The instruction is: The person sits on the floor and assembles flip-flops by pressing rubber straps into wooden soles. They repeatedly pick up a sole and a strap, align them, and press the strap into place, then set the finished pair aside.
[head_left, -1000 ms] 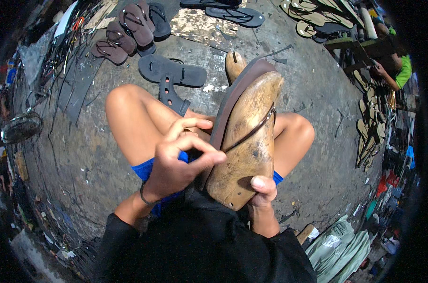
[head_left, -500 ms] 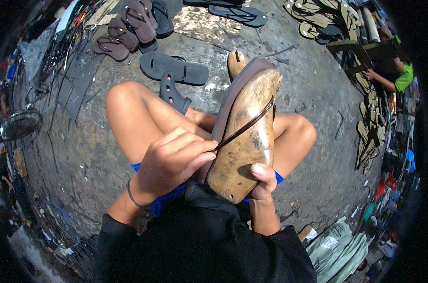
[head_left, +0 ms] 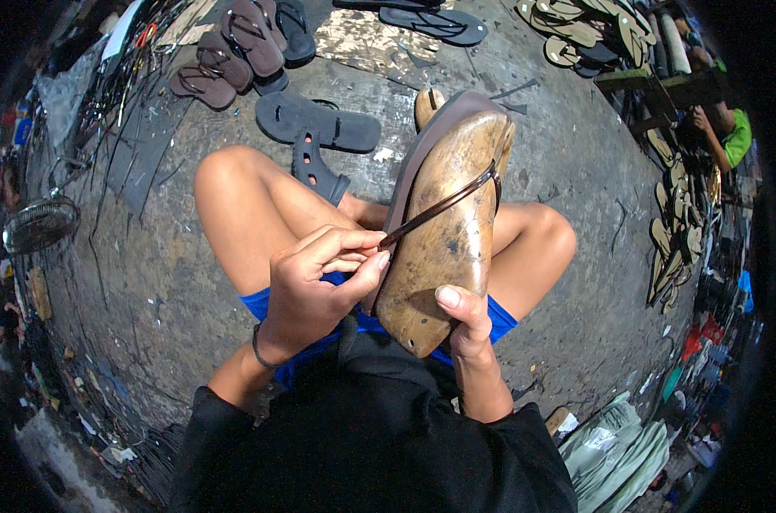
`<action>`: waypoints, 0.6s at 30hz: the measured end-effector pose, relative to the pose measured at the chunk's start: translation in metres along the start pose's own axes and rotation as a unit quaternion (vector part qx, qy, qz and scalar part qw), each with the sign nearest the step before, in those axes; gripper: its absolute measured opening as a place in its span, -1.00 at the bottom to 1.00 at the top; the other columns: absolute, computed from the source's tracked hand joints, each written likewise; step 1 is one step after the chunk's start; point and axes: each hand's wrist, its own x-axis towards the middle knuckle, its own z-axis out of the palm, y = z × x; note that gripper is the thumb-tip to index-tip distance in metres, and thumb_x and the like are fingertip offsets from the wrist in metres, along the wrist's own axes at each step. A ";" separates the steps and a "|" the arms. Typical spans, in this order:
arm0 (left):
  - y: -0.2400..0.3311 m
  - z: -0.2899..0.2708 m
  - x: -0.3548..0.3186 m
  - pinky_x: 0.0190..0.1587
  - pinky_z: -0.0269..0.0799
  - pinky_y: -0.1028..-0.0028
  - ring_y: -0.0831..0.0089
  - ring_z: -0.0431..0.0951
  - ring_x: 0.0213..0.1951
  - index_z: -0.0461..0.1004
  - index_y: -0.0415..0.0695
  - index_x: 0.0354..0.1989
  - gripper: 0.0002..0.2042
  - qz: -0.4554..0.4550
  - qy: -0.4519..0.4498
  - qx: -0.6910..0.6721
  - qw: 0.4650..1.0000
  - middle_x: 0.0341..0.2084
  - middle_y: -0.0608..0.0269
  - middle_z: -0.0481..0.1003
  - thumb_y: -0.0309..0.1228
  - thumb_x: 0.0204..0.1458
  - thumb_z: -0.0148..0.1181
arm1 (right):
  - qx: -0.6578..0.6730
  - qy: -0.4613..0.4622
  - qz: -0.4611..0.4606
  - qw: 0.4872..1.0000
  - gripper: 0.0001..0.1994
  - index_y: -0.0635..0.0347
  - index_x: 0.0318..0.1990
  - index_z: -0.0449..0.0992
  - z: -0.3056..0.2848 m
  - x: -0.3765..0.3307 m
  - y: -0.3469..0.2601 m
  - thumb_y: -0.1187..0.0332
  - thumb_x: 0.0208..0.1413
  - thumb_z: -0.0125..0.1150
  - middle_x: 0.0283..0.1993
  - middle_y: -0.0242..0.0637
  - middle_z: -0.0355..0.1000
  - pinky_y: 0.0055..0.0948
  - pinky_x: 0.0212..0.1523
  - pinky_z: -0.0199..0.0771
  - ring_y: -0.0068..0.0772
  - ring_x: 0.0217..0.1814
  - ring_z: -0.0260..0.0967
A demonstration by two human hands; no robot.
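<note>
A worn, varnished wooden shoe last (head_left: 443, 248) stands tilted over my lap, toe end away from me. Along its left side lies a brown flip-flop sole (head_left: 412, 167). A shiny dark brown strap (head_left: 443, 205) crosses the last and loops round near its toe. Thumb and fingers of my left hand (head_left: 319, 274) pinch the strap's near end at the sole's edge. My right hand (head_left: 469, 321) grips the heel end of the last, thumb on top; its other fingers are hidden beneath. Past the toe end, another pale wooden piece (head_left: 427, 104) shows partly.
Beyond my knees lie a grey flip-flop (head_left: 319, 121) and brown flip-flops (head_left: 251, 43). Tan flip-flops (head_left: 678, 222) are heaped at right, near a person in a green sleeve (head_left: 735, 141). A fan (head_left: 41, 224) stands left; a pale green sack (head_left: 619, 453) lies near right.
The last and sole have tipped slightly, their near end shifting left and away from me. My left hand still pinches the strap, now drawn slightly outward. The other person's hand has risen.
</note>
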 end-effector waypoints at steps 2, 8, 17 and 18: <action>0.003 0.003 -0.003 -0.24 0.62 0.52 0.46 0.66 -0.30 0.57 -0.32 -0.19 -0.81 0.042 0.012 0.073 0.996 -0.36 0.11 0.60 -0.59 -0.01 0.32 | -0.010 0.012 0.000 1.000 -0.17 0.41 0.24 0.15 -0.001 -0.002 0.001 0.11 -0.17 0.31 0.10 -0.08 0.35 -0.29 0.19 0.33 -0.24 0.14 0.34; -0.005 0.009 -0.015 -0.26 0.55 0.43 0.28 0.65 -0.30 0.57 -0.18 -0.24 -0.85 0.178 0.018 0.194 0.964 -0.34 0.14 0.62 -0.47 0.01 0.33 | -0.025 0.030 0.011 0.999 -0.12 0.39 0.27 0.09 -0.003 -0.009 0.002 0.16 -0.21 0.37 0.11 -0.12 0.32 -0.29 0.20 0.29 -0.25 0.15 0.31; -0.003 0.005 -0.020 -0.20 0.49 0.37 0.28 0.58 -0.23 0.54 -0.18 -0.14 -0.74 0.267 -0.027 0.237 0.934 -0.26 0.23 0.57 -0.55 -0.05 0.32 | 0.021 0.044 0.008 0.999 -0.11 0.38 0.26 0.14 -0.006 -0.021 0.009 0.16 -0.27 0.38 0.13 -0.07 0.34 -0.22 0.22 0.30 -0.20 0.18 0.33; -0.003 0.004 -0.020 -0.20 0.49 0.37 0.28 0.58 -0.23 0.54 -0.18 -0.13 -0.73 0.267 -0.031 0.248 0.931 -0.26 0.24 0.56 -0.55 -0.06 0.33 | 0.032 0.042 0.016 0.998 -0.10 0.38 0.26 0.14 -0.007 -0.022 0.009 0.16 -0.27 0.38 0.14 -0.07 0.35 -0.22 0.24 0.30 -0.20 0.19 0.33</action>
